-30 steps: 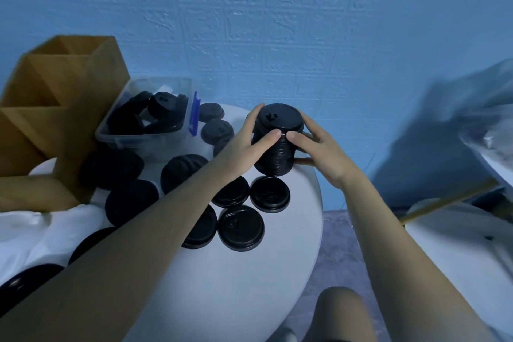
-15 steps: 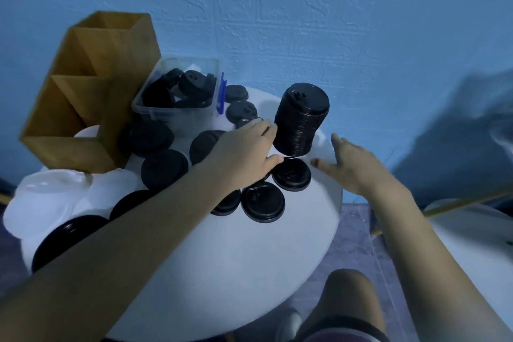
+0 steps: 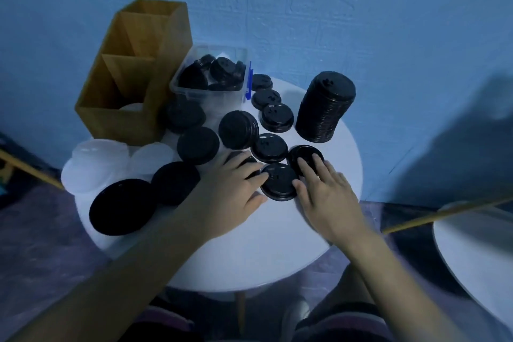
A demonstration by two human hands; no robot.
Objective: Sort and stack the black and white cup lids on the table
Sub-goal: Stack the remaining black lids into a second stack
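A tall stack of black lids (image 3: 325,108) stands at the far right of the round white table (image 3: 277,241). Several loose black lids lie in the middle. Both hands meet at one black lid (image 3: 279,184): my left hand (image 3: 233,191) touches its left edge, and my right hand (image 3: 323,191) touches its right edge with its thumb. The right fingers lie straight over another black lid (image 3: 304,157). White lids (image 3: 97,164) sit piled at the table's left edge.
A clear plastic bin (image 3: 211,78) holding several black lids stands at the back, a wooden divided box (image 3: 133,72) to its left. Larger black lids (image 3: 122,197) lie at the left. Another white table (image 3: 477,241) is at the right. My knees are below the table edge.
Both hands let go of the tall stack and came down toward me onto the loose lids. The stack stands alone. The camera tilted down and shows more of the table.
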